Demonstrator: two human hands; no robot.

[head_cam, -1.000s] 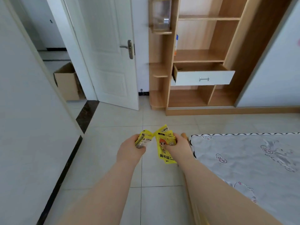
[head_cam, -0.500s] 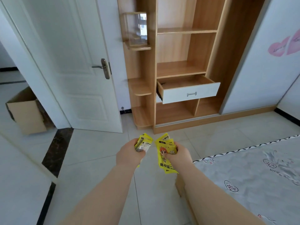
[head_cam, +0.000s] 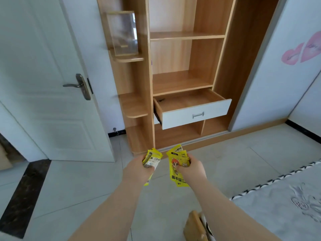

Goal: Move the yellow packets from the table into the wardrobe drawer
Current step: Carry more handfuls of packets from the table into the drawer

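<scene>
Two bare hands hold yellow packets above a tiled floor (head_cam: 243,162), facing an open wooden wardrobe (head_cam: 243,58). The right hand (head_cam: 191,168) curls round fanned packets (head_cam: 177,164). The front one shows an orange-haired cartoon face, bold characters 暖手宝, and letters starting "WAR" (the rest is hidden). The left hand (head_cam: 139,168) grips a second bunch (head_cam: 152,160), with white labels too small to read. The white-fronted drawer (head_cam: 194,115) stands pulled out, well apart from both hands.
</scene>
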